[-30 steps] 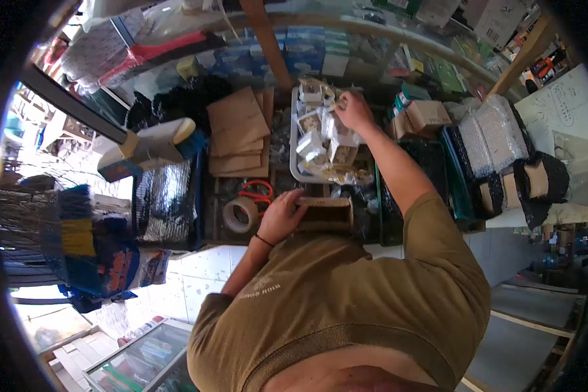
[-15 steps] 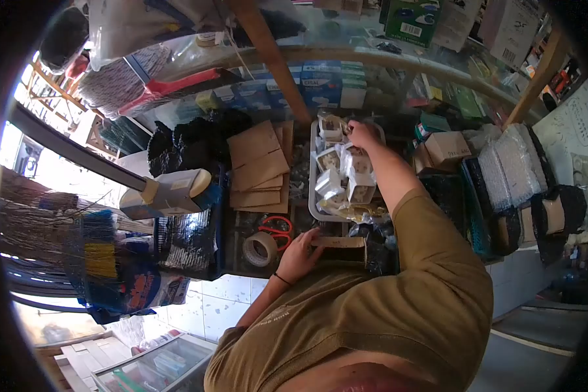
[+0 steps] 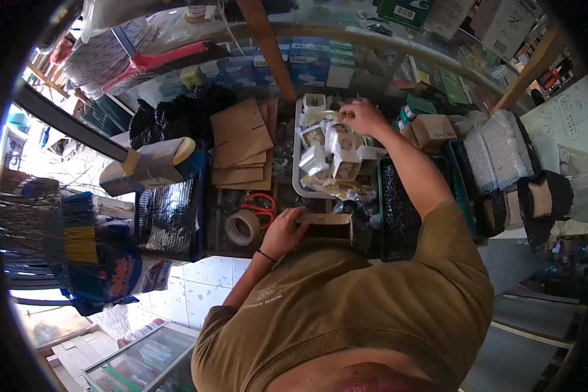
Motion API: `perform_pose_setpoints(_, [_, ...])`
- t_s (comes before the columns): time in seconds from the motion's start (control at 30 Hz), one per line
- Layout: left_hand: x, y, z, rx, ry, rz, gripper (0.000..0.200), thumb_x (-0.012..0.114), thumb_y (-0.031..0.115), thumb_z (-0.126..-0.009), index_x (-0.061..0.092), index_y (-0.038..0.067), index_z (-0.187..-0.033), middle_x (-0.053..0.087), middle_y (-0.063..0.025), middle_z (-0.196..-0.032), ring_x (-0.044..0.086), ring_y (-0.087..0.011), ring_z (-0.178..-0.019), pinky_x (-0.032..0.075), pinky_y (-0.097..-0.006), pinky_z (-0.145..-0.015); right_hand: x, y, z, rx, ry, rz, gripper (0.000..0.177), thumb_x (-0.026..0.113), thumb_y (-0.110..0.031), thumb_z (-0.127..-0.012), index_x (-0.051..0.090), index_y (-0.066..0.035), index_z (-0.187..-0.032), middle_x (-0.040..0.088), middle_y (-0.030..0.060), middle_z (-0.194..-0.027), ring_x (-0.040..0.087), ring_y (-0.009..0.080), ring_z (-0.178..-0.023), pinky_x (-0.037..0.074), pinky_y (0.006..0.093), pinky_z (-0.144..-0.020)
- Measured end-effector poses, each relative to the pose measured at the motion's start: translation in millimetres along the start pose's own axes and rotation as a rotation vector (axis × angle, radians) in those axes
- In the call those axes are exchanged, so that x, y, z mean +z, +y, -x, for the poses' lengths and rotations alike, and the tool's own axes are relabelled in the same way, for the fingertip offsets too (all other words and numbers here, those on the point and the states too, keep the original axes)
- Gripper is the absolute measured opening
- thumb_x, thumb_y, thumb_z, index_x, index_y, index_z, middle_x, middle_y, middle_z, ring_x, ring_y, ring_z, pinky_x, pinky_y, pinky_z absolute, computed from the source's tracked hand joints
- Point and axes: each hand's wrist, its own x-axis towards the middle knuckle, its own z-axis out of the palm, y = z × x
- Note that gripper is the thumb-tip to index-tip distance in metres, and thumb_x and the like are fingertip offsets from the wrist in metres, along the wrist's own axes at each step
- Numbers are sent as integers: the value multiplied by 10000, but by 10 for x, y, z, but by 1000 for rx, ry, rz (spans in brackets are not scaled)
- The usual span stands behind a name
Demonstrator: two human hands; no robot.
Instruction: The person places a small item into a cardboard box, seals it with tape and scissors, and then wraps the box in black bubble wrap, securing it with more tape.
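Note:
My right hand [image 3: 364,119] is over the far right part of a white plastic tray [image 3: 298,171], its fingers closed around something small and brownish that I cannot make out. In the tray are several small white containers [image 3: 346,166] and clear plastic bags, some holding small pieces. Close to my body, my left hand [image 3: 285,234] grips the left end of an open cardboard box [image 3: 328,219]; its thumb and fingers are at the edge. To the left of that hand are a roll of tape [image 3: 242,227] and red-handled scissors [image 3: 260,208].
Flat cardboard pieces [image 3: 242,147] are stacked left of the tray. Black plastic wrap [image 3: 176,117] lies behind them. On the right stand a dark green basket [image 3: 398,242], a small brown box [image 3: 432,130] and a bubble-wrapped parcel [image 3: 500,153]. A wooden post [image 3: 268,49] rises behind the tray.
The view has shifted, so more of the cardboard box's inside shows. My right hand has moved slightly right and nearer over the tray, and small pieces now show in its fingers.

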Motion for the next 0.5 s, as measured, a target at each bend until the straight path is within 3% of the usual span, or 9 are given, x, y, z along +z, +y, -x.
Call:
perform_pose_setpoints(0.07, [-29,73,5,0,-2,-12,349,619,179,-801,545,17,-1101,583,-166,-1039,569,-347,-955,474,-393,-804,-71,-176,211,20,-70,144,261,687,-244,-713,654,-111,-936,578,113,-942,521,301,-972,448,397,-807])
perform_pose_setpoints(0.17, [8,24,19,35,13,-42,340,619,180,-801,549,16,-1090,583,-163,-1029,573,-341,-940,477,-391,-793,13,-173,350,85,-148,270,327,689,-337,-718,626,-172,-994,538,76,-1073,430,311,-1120,380,509,-889])
perform_pose_setpoints(0.3, [-20,91,19,-1,-5,-29,339,615,186,-805,549,17,-1091,581,-163,-1019,568,-341,-945,472,-391,-801,-164,-410,504,224,-147,163,516,761,-462,-634,579,-139,-993,500,138,-1099,412,353,-1104,366,501,-906])
perform_pose_setpoints(0.47, [28,-21,57,43,16,-70,386,636,148,-783,531,35,-1136,573,-162,-1067,555,-338,-998,463,-378,-837,-109,-120,792,215,28,132,347,748,-258,-655,611,-132,-948,529,149,-1018,484,365,-1018,431,448,-852])
perform_pose_setpoints(0.5, [27,-27,68,62,33,-71,397,630,139,-773,525,37,-1142,567,-165,-1066,548,-341,-997,459,-384,-840,-57,-53,877,125,171,105,254,726,-121,-646,609,-73,-866,547,137,-860,552,316,-818,468,380,-742])
